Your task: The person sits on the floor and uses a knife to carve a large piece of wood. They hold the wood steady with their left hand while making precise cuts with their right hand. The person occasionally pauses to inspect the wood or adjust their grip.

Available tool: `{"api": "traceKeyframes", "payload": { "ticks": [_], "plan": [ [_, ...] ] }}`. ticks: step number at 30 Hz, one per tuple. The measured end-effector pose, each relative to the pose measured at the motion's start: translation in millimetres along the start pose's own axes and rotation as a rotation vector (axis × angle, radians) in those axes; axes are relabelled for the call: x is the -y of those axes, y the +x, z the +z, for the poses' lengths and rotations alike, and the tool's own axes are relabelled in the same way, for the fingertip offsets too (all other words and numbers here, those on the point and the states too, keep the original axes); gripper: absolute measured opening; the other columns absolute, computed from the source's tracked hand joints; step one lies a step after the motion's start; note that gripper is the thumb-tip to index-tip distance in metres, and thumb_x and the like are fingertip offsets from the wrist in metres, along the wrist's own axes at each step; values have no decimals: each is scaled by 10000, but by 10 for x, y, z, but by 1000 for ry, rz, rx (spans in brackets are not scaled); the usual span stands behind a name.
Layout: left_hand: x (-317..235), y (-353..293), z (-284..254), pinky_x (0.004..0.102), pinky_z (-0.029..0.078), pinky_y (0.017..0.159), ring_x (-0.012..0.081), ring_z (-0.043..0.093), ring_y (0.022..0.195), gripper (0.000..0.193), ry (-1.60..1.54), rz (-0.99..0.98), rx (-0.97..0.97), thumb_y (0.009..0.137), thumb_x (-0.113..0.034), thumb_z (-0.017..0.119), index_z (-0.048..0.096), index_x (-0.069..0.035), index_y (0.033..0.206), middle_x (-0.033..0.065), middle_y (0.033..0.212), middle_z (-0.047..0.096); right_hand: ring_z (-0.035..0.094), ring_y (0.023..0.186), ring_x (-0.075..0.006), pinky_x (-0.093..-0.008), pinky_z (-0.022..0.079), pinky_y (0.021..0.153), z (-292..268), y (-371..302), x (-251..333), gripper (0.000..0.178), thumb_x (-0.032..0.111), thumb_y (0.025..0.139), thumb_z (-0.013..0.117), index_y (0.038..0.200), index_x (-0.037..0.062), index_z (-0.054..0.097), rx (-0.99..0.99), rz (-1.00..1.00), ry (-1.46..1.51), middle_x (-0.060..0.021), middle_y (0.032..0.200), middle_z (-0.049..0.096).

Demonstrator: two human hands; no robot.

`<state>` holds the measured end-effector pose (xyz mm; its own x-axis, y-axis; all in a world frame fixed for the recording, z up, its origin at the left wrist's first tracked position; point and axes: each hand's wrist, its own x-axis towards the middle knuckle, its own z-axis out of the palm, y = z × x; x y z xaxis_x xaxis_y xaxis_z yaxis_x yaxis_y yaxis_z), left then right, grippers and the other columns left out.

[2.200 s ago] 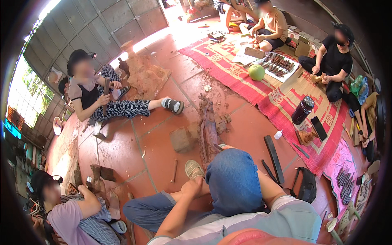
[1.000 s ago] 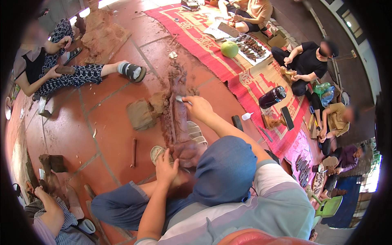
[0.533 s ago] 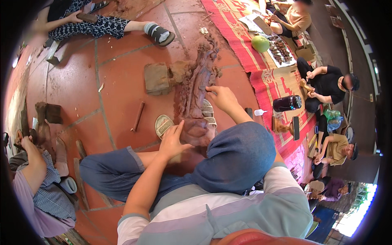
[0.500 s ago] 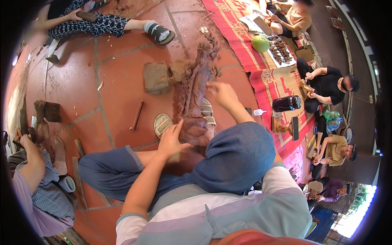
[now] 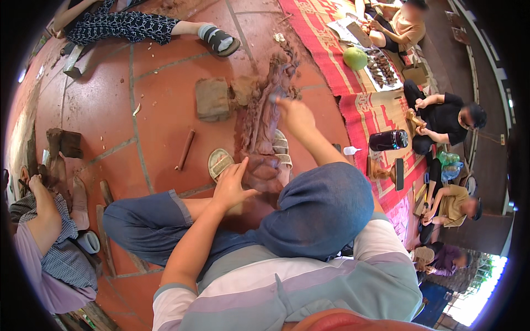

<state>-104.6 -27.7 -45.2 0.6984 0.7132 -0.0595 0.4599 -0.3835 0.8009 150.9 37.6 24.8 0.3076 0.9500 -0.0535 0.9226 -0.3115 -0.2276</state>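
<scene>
Looks like surface work on the carved figure (image 5: 269,122), lying on the tile floor (image 5: 171,118), base toward the wearer. Left hand (image 5: 232,186) open, fingers spread at the base edge, probably steadying. Right hand (image 5: 298,117) at the upper body, fingers bent; blur, can't tell if gripping a tool. My read: next stroke calls for light pressure, base braced.

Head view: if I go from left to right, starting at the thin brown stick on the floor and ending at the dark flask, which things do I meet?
Thin brown stick → square brown block → reddish-brown figure → small white bottle → dark flask.
</scene>
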Motion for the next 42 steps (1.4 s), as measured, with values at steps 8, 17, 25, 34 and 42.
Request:
{"api": "traceKeyframes", "payload": {
  "ticks": [8,17,25,34,42],
  "plan": [
    [17,-2,13,425,379,987,362,488,1119,1000,7,20,-23,605,-336,819,317,-96,1436,163,1175,520,642,891,-341,-457,509,776,-130,122,72,262,233,909,525,1109,133,662,-32,9,-47,-171,984,653],
    [33,0,35,425,375,998,362,479,1141,999,9,12,-19,607,-331,817,314,-93,1436,167,1198,512,644,842,-350,-439,521,742,-190,221,-31,306,205,907,515,1199,208,610,-68,-13,-104,-175,921,619],
    [2,-15,-2,430,368,1004,344,473,1165,989,23,-8,17,616,-369,814,327,-79,1426,163,1232,508,629,912,-337,-440,512,777,-283,213,28,252,200,892,521,1088,156,674,-24,-1,0,-153,968,657],
    [7,-9,20,431,362,1008,340,467,1173,975,6,-16,25,615,-357,811,339,-76,1421,165,1230,508,649,891,-342,-438,525,750,-326,299,-58,327,136,875,507,1174,205,621,82,-91,-84,-173,1008,622],
    [-26,-26,9,431,368,1005,342,476,1167,980,17,1,14,615,-371,808,339,-67,1420,170,1235,510,642,924,-331,-436,518,787,-232,131,-20,308,134,867,522,1140,184,656,244,-130,-126,-163,1100,631]
  ]
}}
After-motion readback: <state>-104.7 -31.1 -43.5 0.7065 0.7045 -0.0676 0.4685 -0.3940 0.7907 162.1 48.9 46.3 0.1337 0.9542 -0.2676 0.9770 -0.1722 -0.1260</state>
